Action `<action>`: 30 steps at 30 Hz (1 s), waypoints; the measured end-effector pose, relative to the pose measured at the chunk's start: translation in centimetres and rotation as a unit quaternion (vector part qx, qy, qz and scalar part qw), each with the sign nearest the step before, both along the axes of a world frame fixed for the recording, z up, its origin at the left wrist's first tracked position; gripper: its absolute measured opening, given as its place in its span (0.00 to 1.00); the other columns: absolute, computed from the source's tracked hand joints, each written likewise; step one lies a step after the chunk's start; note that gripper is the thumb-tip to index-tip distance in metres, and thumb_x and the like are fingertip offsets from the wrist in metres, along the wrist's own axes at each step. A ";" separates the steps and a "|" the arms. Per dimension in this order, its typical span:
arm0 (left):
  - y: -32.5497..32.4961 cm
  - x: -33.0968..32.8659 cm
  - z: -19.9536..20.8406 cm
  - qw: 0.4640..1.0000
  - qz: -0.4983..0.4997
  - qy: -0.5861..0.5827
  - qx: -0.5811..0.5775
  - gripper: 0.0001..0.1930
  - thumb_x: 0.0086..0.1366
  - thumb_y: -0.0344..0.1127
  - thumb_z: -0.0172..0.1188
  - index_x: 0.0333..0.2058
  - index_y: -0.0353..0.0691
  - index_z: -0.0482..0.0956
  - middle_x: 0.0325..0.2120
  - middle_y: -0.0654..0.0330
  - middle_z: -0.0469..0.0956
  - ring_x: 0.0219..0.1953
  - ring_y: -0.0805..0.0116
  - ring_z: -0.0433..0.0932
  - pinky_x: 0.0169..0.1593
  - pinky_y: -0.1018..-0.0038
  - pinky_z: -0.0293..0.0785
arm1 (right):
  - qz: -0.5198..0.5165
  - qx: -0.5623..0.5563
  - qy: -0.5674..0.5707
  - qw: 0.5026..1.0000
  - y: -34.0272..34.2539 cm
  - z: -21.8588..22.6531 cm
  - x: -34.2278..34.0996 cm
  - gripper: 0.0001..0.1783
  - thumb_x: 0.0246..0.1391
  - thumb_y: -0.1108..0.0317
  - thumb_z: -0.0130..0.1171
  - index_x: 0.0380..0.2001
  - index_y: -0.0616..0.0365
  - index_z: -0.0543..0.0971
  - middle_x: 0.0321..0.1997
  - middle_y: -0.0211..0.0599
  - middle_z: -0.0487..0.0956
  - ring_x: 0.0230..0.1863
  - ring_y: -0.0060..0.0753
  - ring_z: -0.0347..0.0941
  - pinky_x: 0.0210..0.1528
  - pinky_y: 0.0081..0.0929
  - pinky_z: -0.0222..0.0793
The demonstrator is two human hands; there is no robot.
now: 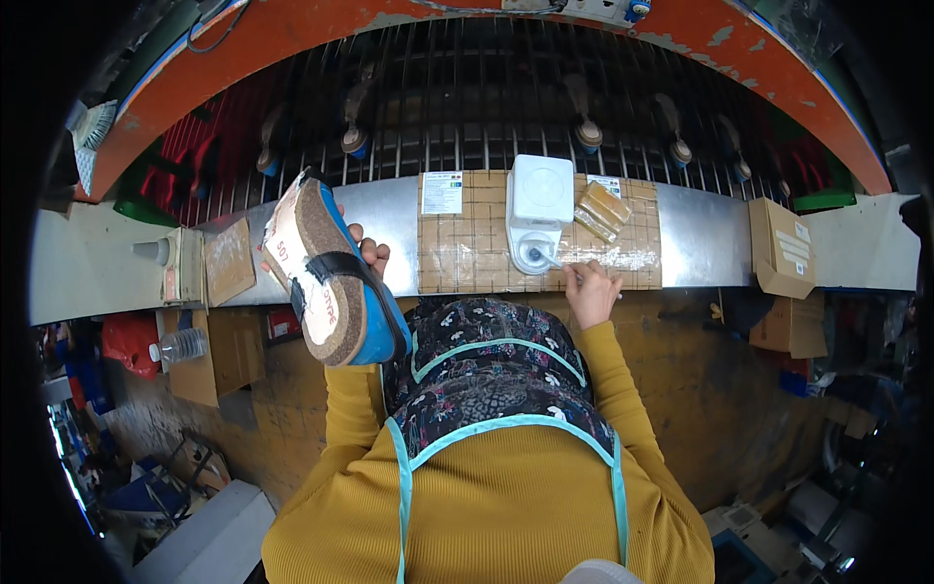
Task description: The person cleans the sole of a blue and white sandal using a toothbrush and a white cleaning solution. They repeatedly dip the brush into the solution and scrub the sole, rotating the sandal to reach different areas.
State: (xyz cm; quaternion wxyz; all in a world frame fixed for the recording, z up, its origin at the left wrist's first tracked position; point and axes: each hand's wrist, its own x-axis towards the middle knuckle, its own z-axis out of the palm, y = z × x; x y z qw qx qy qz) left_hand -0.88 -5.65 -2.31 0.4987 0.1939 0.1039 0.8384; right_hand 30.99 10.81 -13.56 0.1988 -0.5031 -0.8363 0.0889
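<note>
My left hand (pixel 371 251) grips a blue shoe last (pixel 387 333) from its right side. A brown cork sole (pixel 342 238) with a pale, red-printed middle faces up on it, and a black strap (pixel 336 265) runs across. Most of my left hand is hidden behind the last. To the right, my right hand (pixel 593 292) pinches the light handle of a thin brush-like tool (pixel 553 260). Its tip sits in the round cup of a white plastic dispenser (pixel 542 190), which stands upright on a cardboard sheet (pixel 462 253).
Beside the dispenser lies a yellowish, wrapped block (pixel 603 211). Beyond the metal ledge (pixel 379 204), several lasts with soles rest on a rack of rods (pixel 467 117) under an orange frame (pixel 486 21). Cardboard boxes (pixel 781 248) stand right; a plastic bottle (pixel 180 346) is left.
</note>
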 end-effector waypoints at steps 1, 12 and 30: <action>0.2 0.7 0.6 0.999 0.011 -0.008 -0.041 0.50 0.57 0.74 0.53 0.65 0.38 0.57 0.45 0.52 0.74 0.40 0.61 0.78 0.56 0.57 0.68 | -0.023 -0.043 0.004 0.999 0.1 0.0 0.4 0.05 0.53 0.64 0.63 0.32 0.50 0.85 0.25 0.34 0.78 0.24 0.35 0.71 0.43 0.39 0.61; 4.0 4.8 3.2 0.907 0.101 0.204 -0.353 0.46 0.65 0.74 0.39 0.61 0.34 0.64 0.53 0.52 0.73 0.53 0.65 0.75 0.55 0.72 0.73 | 0.108 -0.080 0.326 0.936 0.9 12.5 -3.7 0.07 0.46 0.70 0.71 0.32 0.54 0.87 0.27 0.29 0.79 0.27 0.24 0.71 0.36 0.25 0.59; 4.1 6.3 5.0 0.855 0.173 0.432 -0.228 0.32 0.65 0.59 0.56 0.38 0.26 0.79 0.27 0.56 0.82 0.30 0.74 0.79 0.34 0.76 0.75 | 0.170 -0.014 0.374 0.912 -2.3 20.1 -9.4 0.11 0.45 0.69 0.72 0.35 0.53 0.87 0.32 0.26 0.76 0.27 0.19 0.67 0.41 0.23 0.54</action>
